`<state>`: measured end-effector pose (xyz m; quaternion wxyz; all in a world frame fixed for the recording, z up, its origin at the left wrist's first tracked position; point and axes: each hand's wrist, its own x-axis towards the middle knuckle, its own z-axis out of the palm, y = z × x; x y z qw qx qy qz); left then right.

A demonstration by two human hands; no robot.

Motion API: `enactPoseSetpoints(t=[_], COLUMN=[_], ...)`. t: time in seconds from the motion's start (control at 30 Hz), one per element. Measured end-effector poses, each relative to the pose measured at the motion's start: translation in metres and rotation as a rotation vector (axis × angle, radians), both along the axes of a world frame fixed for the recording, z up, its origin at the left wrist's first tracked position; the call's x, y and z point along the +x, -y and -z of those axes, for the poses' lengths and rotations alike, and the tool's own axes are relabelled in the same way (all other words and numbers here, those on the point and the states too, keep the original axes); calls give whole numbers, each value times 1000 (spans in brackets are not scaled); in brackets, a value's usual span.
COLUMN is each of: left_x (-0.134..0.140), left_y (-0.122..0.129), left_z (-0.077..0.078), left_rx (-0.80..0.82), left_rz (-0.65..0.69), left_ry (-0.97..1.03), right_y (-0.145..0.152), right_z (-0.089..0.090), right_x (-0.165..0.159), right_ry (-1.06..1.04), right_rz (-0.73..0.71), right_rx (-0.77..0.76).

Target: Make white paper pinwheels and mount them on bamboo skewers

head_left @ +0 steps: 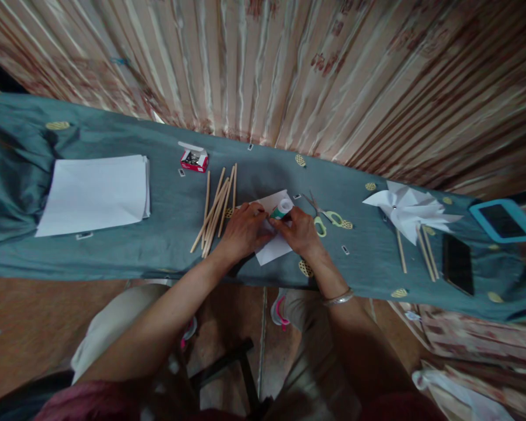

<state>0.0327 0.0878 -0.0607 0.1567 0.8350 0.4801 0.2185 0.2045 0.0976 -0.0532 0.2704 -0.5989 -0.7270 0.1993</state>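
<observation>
A white and green tube that looks like a glue stick (282, 209) is tilted over a white sheet of paper (275, 251) on the table. The fingers of my right hand (298, 231) are closed around the tube. My left hand (244, 231) meets it from the other side, its fingers bent over the paper; what lies between them is hidden. Left of my left hand lies a loose pile of thin wooden sticks (215, 211). Scissors (322, 214) with pale green handles rest partly open beside my right hand.
A stack of white paper (94, 194) lies at the left. Behind the sticks stands an open red box (194, 159) of small metal pieces. White paper pinwheels (405, 209) on sticks, a dark phone (458, 264) and a blue-framed tablet (505, 220) lie at the right. A curtain (263, 70) hangs behind.
</observation>
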Motion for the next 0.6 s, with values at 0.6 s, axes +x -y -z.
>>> enactPoseSetpoints(t=[0.6], left_x=[1], left_y=[0], left_z=[-2], left_rx=[1], left_rz=[-6], left_ry=[-1], right_y=[10], right_z=[-7], right_x=[7], right_ry=[-203], right_rz=[-12], right_rx=[-104])
